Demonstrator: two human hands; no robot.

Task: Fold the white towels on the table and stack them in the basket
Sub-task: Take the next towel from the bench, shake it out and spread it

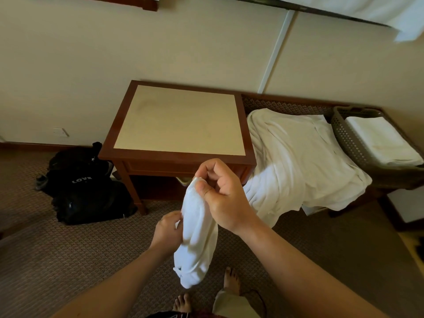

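From the head camera, the right hand [220,193] is raised in front of the wooden table [180,154], thumb and curled fingers pinching the top corner of a small white towel [198,237] that hangs limp in the air below it, well short of the table's near edge. The left hand [167,230] is lower and to the left, its fingertips closed on the towel's side edge about halfway down, as if feeling for a second corner. The cloth droops in a loose tube with no shape of its own: it looks light, soft and floppy, so it should be held by two corners along one edge and pulled taut before being laid flat on the table's pale top, which carries nothing here. Gripped anywhere in the middle it would likely bunch. To the right of the table, on a low bench [286,103], a heap of unfolded white towels [298,157] spills over the bench's near edge toward the carpet. Beyond the heap, at the bench's right end, the grey basket [344,138] already has a stack of folded towels [380,141] lying flat inside it. A black bag [85,187] sits on the floor by the table's left legs.
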